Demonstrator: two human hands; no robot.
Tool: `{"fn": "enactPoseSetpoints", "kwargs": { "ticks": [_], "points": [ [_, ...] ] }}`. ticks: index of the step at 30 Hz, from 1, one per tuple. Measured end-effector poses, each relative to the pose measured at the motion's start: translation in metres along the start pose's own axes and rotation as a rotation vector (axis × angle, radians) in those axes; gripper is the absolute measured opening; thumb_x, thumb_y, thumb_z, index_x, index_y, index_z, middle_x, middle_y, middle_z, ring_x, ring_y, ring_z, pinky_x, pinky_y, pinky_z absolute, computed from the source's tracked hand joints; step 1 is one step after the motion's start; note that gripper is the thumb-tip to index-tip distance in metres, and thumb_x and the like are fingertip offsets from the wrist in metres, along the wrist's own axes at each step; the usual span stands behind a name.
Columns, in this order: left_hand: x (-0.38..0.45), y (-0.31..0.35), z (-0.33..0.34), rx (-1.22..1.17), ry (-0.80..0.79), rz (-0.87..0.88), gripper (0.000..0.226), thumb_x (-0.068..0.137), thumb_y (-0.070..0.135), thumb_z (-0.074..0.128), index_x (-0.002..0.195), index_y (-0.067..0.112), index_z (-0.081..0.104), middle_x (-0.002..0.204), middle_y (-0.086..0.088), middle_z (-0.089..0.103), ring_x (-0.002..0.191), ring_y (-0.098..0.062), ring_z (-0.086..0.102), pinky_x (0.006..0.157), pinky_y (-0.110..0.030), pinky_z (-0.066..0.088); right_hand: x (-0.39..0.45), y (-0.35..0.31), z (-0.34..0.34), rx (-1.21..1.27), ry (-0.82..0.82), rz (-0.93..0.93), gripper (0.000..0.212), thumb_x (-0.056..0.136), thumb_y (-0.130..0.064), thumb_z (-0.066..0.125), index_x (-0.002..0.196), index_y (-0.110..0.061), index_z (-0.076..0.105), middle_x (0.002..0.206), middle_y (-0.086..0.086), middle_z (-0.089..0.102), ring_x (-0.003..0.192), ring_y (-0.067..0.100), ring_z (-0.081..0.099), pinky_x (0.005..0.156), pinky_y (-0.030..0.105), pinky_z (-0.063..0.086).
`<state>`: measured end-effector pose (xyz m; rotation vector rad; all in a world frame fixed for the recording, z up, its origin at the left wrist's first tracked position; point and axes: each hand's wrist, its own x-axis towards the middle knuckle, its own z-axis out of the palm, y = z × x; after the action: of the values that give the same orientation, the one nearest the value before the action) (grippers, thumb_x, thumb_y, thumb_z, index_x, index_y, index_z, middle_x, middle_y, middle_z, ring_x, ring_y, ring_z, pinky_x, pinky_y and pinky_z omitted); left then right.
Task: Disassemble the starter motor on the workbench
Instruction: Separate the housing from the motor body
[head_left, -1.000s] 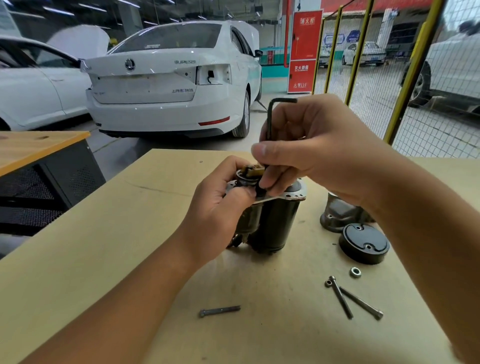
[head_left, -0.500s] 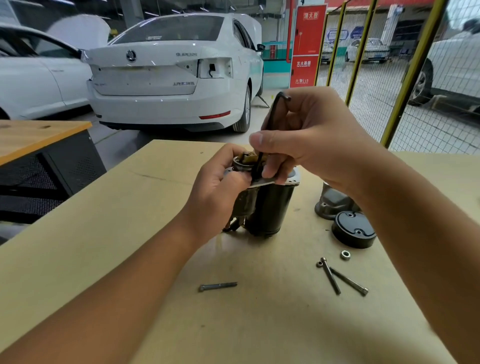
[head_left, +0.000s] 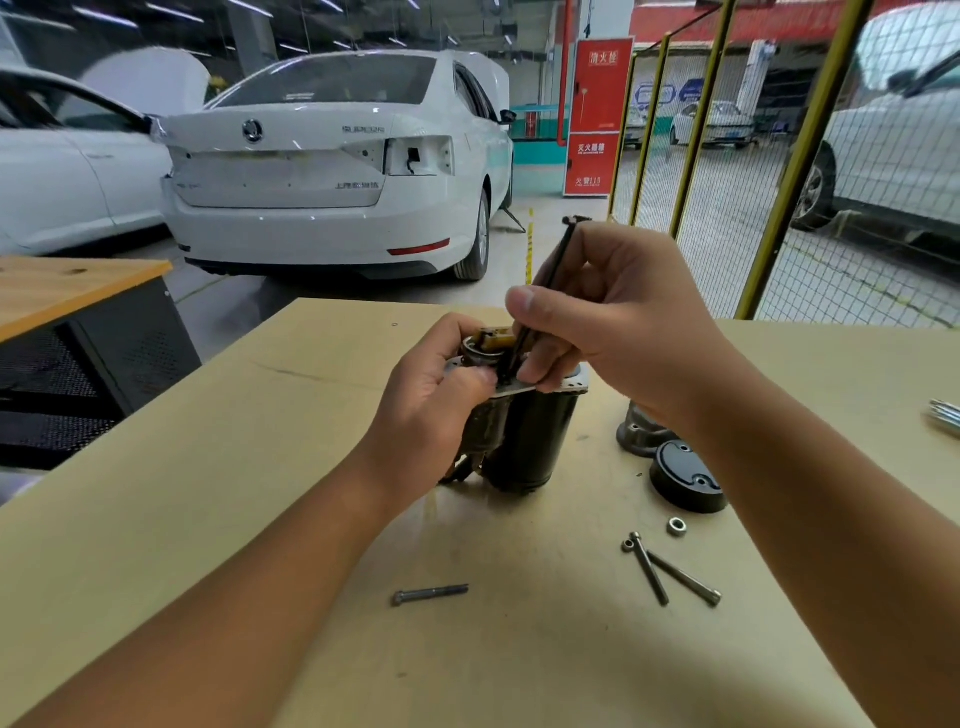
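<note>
The starter motor (head_left: 530, 441), a dark cylinder with a metal plate on top, stands upright in the middle of the workbench (head_left: 208, 493). My left hand (head_left: 436, 400) grips its left side, around the smaller solenoid body. My right hand (head_left: 613, 332) holds a black hex key (head_left: 556, 265) between thumb and fingers. The key's lower tip rests on the motor's top plate, and its bent end sticks up above my fingers.
Right of the motor lie a grey metal housing (head_left: 639, 431), a black round end cap (head_left: 685, 478), a nut (head_left: 676, 526) and two long bolts (head_left: 670, 571). A third bolt (head_left: 430, 594) lies in front. Metal tools (head_left: 945, 415) show at the right edge.
The hex key has turned in my right hand, so its bent end swung from pointing right to pointing toward the camera. My left hand keeps its hold on the motor.
</note>
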<state>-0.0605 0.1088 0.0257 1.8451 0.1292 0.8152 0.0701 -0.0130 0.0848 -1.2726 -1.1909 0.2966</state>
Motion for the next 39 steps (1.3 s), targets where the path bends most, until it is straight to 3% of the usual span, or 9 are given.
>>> {"fn": "enactPoseSetpoints", "kwargs": {
  "ticks": [9,14,18,20,24,27,32,39],
  "points": [
    [0.001,-0.002,-0.002,-0.004,-0.03,0.009,0.024,0.09,0.019,0.046,0.106,0.008,0.059,0.092,-0.011,0.06,0.088,-0.019,0.058,0.083,-0.055,0.055,0.0,0.003,-0.001,-0.01,0.033,-0.024,0.025,0.083,-0.011,0.081,0.08,-0.004,0.057,0.068,0.023,0.069,0.046,0.035,0.068,0.043,0.037,0.054],
    [0.002,-0.005,-0.005,-0.039,-0.053,0.004,0.015,0.088,0.021,0.049,0.1,0.015,0.056,0.086,0.003,0.059,0.083,-0.015,0.058,0.073,-0.041,0.055,0.0,-0.001,-0.007,-0.026,-0.033,0.008,0.024,0.08,-0.012,0.082,0.078,-0.008,0.058,0.069,0.024,0.069,0.046,0.037,0.067,0.043,0.035,0.054],
    [0.001,-0.01,-0.016,-0.043,-0.157,0.005,0.021,0.086,0.022,0.061,0.104,0.013,0.053,0.083,0.011,0.061,0.076,-0.004,0.061,0.066,-0.019,0.052,0.0,-0.003,-0.011,-0.06,-0.095,0.025,0.031,0.082,-0.008,0.081,0.085,0.007,0.054,0.069,0.025,0.069,0.049,0.042,0.068,0.045,0.046,0.058],
    [0.0,-0.012,-0.02,0.008,-0.196,0.009,0.041,0.08,0.023,0.079,0.109,0.014,0.051,0.09,0.009,0.068,0.082,-0.007,0.068,0.07,-0.02,0.054,-0.001,-0.003,-0.011,-0.061,-0.095,0.022,0.031,0.084,-0.005,0.079,0.087,0.01,0.053,0.069,0.025,0.069,0.05,0.043,0.068,0.046,0.051,0.058],
    [0.002,-0.01,-0.019,0.109,-0.135,0.013,0.056,0.066,0.024,0.092,0.106,0.024,0.052,0.098,0.007,0.072,0.092,-0.015,0.073,0.076,-0.027,0.059,0.0,-0.002,-0.011,-0.033,-0.08,0.036,0.023,0.085,-0.004,0.078,0.086,0.006,0.057,0.066,0.024,0.068,0.047,0.042,0.067,0.046,0.04,0.056],
    [0.002,-0.009,-0.016,0.114,-0.108,-0.007,0.057,0.065,0.028,0.09,0.108,0.022,0.053,0.1,0.005,0.073,0.097,-0.02,0.073,0.081,-0.033,0.062,0.0,0.0,-0.012,-0.016,-0.069,0.032,0.018,0.084,-0.006,0.077,0.084,-0.001,0.06,0.066,0.023,0.069,0.046,0.041,0.066,0.049,0.04,0.055],
    [0.001,-0.004,-0.014,0.125,-0.107,0.001,0.05,0.07,0.023,0.088,0.107,0.024,0.053,0.099,0.009,0.073,0.095,-0.014,0.073,0.078,-0.024,0.059,-0.001,0.001,-0.014,-0.031,-0.087,0.026,0.023,0.084,-0.01,0.077,0.089,0.003,0.058,0.067,0.018,0.071,0.048,0.041,0.067,0.05,0.044,0.056],
    [0.0,-0.002,-0.012,0.119,-0.109,0.001,0.048,0.072,0.024,0.088,0.106,0.031,0.054,0.101,0.012,0.073,0.098,-0.013,0.073,0.077,-0.02,0.057,-0.001,0.002,-0.013,-0.016,-0.083,0.013,0.023,0.085,-0.008,0.077,0.089,0.003,0.058,0.07,0.023,0.07,0.046,0.042,0.064,0.049,0.045,0.056]
  ]
}}
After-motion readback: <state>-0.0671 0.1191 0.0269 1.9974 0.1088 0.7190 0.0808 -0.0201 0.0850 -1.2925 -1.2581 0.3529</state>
